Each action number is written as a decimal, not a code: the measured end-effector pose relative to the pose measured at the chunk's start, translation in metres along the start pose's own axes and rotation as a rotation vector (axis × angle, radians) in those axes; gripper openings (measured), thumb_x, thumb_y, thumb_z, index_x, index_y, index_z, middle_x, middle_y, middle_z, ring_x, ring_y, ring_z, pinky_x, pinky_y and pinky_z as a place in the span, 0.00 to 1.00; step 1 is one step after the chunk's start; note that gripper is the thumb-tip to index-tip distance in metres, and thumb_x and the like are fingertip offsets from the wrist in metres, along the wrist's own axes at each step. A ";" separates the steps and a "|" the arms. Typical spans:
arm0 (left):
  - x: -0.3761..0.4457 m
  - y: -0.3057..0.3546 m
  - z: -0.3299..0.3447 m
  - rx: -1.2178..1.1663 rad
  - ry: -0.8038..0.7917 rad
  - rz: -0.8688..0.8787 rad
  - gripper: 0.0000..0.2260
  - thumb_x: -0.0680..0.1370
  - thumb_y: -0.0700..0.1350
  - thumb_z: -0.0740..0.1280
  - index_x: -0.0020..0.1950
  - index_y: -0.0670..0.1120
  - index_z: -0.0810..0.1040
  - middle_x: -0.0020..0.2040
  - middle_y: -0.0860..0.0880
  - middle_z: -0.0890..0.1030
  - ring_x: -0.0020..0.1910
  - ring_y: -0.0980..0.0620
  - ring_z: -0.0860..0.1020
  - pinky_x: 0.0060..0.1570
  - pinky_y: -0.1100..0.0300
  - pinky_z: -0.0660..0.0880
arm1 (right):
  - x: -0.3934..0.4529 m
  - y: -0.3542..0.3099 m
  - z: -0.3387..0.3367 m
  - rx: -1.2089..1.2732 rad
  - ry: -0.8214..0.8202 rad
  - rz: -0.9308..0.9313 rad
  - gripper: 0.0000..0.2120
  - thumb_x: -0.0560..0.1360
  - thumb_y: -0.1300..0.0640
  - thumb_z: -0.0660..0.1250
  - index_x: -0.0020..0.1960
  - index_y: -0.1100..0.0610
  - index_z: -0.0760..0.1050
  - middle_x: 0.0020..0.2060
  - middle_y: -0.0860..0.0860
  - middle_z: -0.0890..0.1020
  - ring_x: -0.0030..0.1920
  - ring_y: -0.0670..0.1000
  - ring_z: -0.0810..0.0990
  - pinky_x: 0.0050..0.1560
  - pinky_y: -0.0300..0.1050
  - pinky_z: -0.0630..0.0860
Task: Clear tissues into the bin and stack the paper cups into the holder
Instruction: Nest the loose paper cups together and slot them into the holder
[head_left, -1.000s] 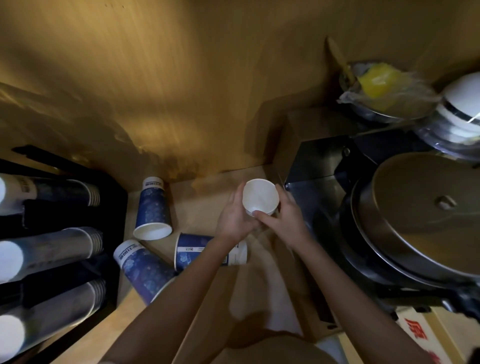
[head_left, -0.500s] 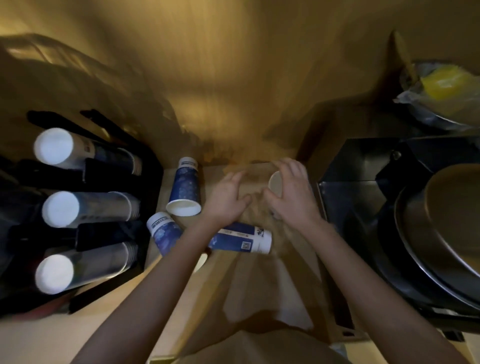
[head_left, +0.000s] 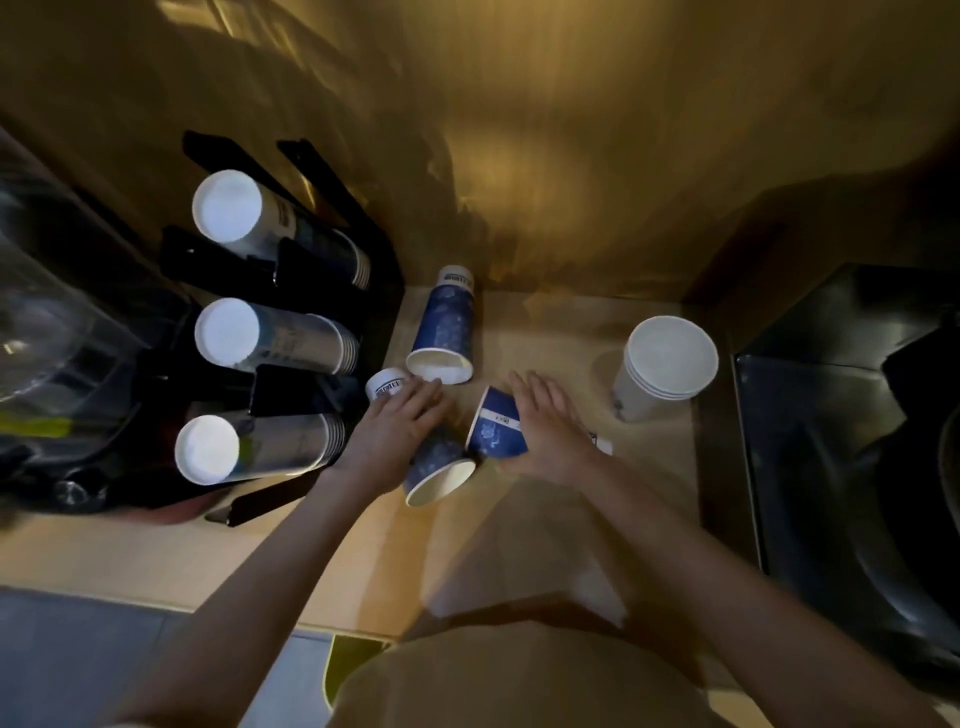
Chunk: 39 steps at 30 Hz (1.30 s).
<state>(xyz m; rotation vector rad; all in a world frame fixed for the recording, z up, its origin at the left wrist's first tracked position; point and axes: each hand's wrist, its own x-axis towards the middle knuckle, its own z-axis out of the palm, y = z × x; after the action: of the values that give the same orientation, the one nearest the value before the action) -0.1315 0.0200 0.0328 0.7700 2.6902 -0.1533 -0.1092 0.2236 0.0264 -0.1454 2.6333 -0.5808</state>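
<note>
Three blue paper cups lie on their sides on the wooden counter (head_left: 545, 322). My left hand (head_left: 400, 431) rests flat on the nearest cup (head_left: 441, 467), whose mouth faces me. My right hand (head_left: 550, 426) lies over a second blue cup (head_left: 493, 426), fingers spread. A third blue cup (head_left: 447, 327) lies behind them, mouth toward me. A short stack of white cups (head_left: 665, 364) stands upright at the right, apart from both hands. The black cup holder (head_left: 291, 291) at the left carries three horizontal stacks of cups (head_left: 275, 338).
A black metal appliance (head_left: 841, 415) stands to the right of the counter. A clear plastic container (head_left: 47, 322) sits at the far left. The wooden wall rises right behind the cups. Something yellow-green (head_left: 348, 660) shows below the counter edge.
The white cup stack held in both hands a second ago now stands upright on the counter at the right. Both hands have come down onto two lying blue cups. The view swung left.
</note>
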 end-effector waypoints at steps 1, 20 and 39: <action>-0.001 0.001 0.003 0.021 -0.036 0.018 0.37 0.73 0.41 0.67 0.74 0.52 0.47 0.78 0.48 0.48 0.77 0.47 0.45 0.75 0.46 0.52 | 0.000 0.000 0.004 0.002 -0.019 0.007 0.51 0.67 0.46 0.72 0.75 0.58 0.41 0.76 0.59 0.47 0.76 0.59 0.44 0.75 0.55 0.46; -0.035 -0.003 -0.048 -0.952 0.395 -0.304 0.34 0.61 0.42 0.79 0.64 0.45 0.69 0.54 0.49 0.76 0.52 0.52 0.74 0.45 0.64 0.71 | -0.026 -0.004 -0.031 0.761 0.451 0.148 0.41 0.61 0.54 0.78 0.67 0.54 0.60 0.65 0.50 0.72 0.61 0.46 0.70 0.54 0.41 0.69; -0.033 0.069 -0.082 -1.169 0.711 -0.142 0.42 0.56 0.56 0.75 0.66 0.45 0.66 0.60 0.50 0.74 0.57 0.63 0.73 0.52 0.81 0.67 | -0.033 -0.005 0.001 0.691 0.460 0.118 0.38 0.58 0.52 0.80 0.62 0.51 0.64 0.59 0.51 0.79 0.57 0.54 0.78 0.53 0.51 0.78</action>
<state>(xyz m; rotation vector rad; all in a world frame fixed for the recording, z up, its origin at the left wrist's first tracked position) -0.0925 0.0779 0.1206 0.2380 2.6817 1.7594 -0.0792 0.2244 0.0405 0.3943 2.6438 -1.5850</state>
